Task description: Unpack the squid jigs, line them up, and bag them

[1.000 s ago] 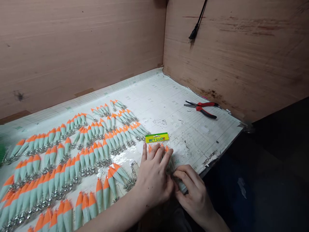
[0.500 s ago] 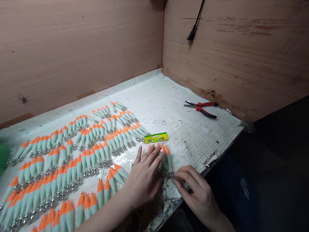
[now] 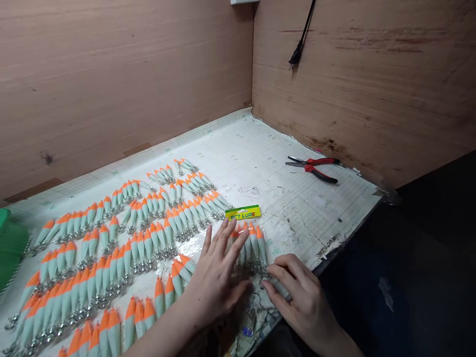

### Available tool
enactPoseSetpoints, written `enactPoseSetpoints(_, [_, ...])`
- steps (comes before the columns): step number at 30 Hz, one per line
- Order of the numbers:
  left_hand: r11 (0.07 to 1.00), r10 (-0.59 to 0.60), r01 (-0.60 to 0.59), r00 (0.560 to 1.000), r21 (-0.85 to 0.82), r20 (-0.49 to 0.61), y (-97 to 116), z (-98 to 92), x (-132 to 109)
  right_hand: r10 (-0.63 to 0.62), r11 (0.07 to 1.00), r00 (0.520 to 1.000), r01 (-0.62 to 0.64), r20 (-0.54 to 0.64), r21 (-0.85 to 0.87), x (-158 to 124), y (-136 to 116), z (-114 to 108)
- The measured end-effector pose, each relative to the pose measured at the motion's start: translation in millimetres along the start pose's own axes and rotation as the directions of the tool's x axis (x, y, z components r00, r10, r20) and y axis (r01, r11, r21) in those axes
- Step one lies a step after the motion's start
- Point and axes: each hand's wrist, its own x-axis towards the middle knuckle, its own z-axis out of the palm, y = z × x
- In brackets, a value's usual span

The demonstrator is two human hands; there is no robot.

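Note:
A clear plastic bag [image 3: 256, 227] with a green and yellow header card [image 3: 243, 213] lies on the table. Inside it, several orange-tipped, pale green fishing lures [image 3: 253, 245] sit side by side, hook crowns toward me. My left hand [image 3: 219, 265] rests over the bag's left part with fingers spread, hiding some of the lures. At the bag's lower right edge, beside the hooks, my right hand [image 3: 301, 292] has its thumb and curled fingers around the plastic. Rows of loose lures [image 3: 107, 263] cover the table to the left.
Flat-jaw pliers [image 3: 312, 166] with red and black handles lie toward the back right. A green container [image 3: 11, 248] stands at the left edge. Wooden panels [image 3: 130, 74] rise behind, and a black plug [image 3: 295, 54] hangs down the right one.
My left hand has shifted slightly left with its fingers spread wider, so more lures show in the bag. My right thumb and fingertips are a little farther apart. The view has shifted slightly.

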Motion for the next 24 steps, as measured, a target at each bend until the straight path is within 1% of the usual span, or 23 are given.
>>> enactPoseSetpoints(2, [0.999, -0.037, 0.038, 0.997, 0.013, -0.061, 1, -2.0, -6, -0.007, 0.999, 1.0, 0.007, -0.01, -0.032, 4, -3, 2])
enactPoseSetpoints(3, [0.999, -0.045, 0.046, 0.996, 0.01, -0.072, 1, -2.6, -8, -0.017, 0.999, 1.0, 0.016, -0.019, -0.046, 6, -5, 4])
enactPoseSetpoints(7, [1.0, -0.011, 0.011, 0.999, 0.004, -0.049, 0, -1.4, -9, -0.041, 0.997, 0.998, 0.038, -0.04, -0.069, 18, -13, 13])
enactPoseSetpoints(11, [0.999, 0.012, -0.01, 0.998, 0.05, -0.057, 0, 1.8, -7, -0.005, 0.999, 0.999, 0.003, -0.046, -0.053, 27, -16, 20])
enactPoseSetpoints(13, [0.997, 0.0, 0.008, 0.995, 0.082, -0.097, 3, 3.1, -8, 0.012, 0.999, 0.999, -0.013, -0.044, -0.037, 28, -16, 21])
enactPoseSetpoints(16, [0.986, -0.061, 0.09, 0.978, 0.138, -0.201, 8, 5.4, -11, 0.016, 1.0, 1.0, -0.017, -0.003, -0.014, 28, -14, 20])
enactPoseSetpoints(18, [0.974, -0.084, 0.13, 0.968, 0.187, -0.237, 10, 7.9, -13, 0.003, 1.0, 1.0, -0.003, 0.015, -0.025, 28, -14, 20])
enactPoseSetpoints(24, [0.945, -0.041, 0.11, 0.974, 0.308, -0.221, 13, 16.3, -19, -0.021, 0.998, 1.0, 0.021, 0.015, -0.061, 29, -13, 24])
